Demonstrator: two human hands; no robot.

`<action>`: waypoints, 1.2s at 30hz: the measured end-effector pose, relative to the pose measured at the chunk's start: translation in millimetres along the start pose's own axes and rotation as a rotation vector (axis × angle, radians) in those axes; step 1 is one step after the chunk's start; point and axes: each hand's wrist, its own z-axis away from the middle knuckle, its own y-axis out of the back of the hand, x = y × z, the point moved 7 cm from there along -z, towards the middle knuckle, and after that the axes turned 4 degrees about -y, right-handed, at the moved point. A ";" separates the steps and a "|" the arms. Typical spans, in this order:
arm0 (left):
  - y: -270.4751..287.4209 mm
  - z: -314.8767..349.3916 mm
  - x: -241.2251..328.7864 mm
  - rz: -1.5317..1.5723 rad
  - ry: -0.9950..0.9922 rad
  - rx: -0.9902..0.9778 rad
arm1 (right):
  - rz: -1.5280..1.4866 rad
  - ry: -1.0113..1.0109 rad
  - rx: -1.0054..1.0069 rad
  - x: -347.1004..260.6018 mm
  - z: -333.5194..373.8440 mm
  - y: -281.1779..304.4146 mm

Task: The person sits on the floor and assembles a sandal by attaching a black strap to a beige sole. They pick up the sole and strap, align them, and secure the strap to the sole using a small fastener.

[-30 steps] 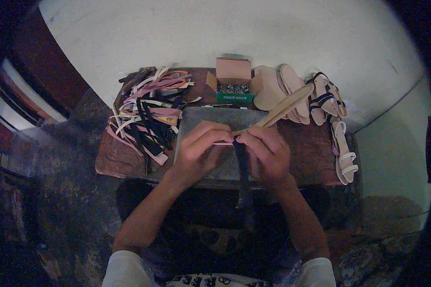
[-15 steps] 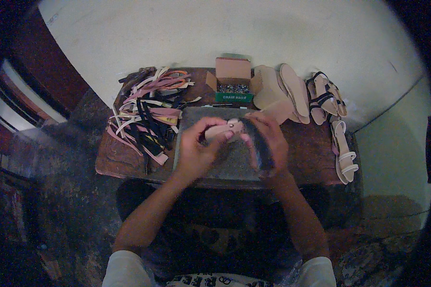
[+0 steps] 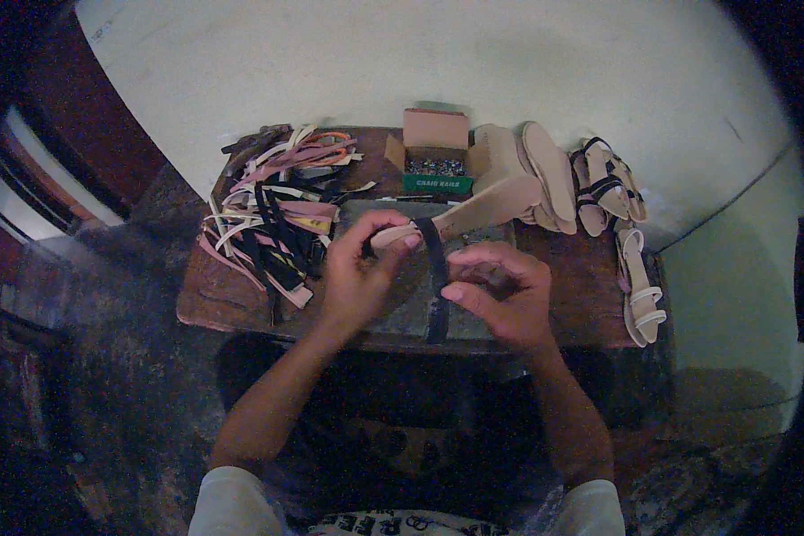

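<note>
My left hand (image 3: 366, 261) grips one end of a beige sandal sole (image 3: 496, 202), whose other end points up to the right. A black strap (image 3: 439, 304) crosses the sole beside my left fingertips and hangs down in front of the grey slab (image 3: 393, 308). My right hand (image 3: 507, 290) is just right of the strap. Its thumb and forefinger are apart, the thumb tip at the strap's edge, and nothing shows between them.
Mixed straps (image 3: 277, 219) lie heaped on the left of the wooden table (image 3: 581, 295). Behind the slab stands an opened box of nails (image 3: 435, 167). Loose soles (image 3: 549, 170), black-strapped sandals (image 3: 609, 183) and a white-strapped sandal (image 3: 640, 290) lie on the right. A wall (image 3: 509, 62) rises behind.
The black strap, blurred near my right hand before, now hangs down from the sole. My right hand has moved down, its fingers off the sole. My left hand has shifted slightly left with the sole.
</note>
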 end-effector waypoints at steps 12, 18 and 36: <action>2.9 1.7 -30.3 0.207 0.244 0.072 | 0.321 0.262 -0.032 -1.5 -8.8 -13.3; 7.7 5.6 -53.8 0.429 0.467 0.136 | 0.334 0.237 -0.052 2.0 -4.1 -21.8; -21.0 24.4 -60.6 0.764 0.828 -0.084 | 0.411 0.229 0.172 0.5 -1.2 -10.5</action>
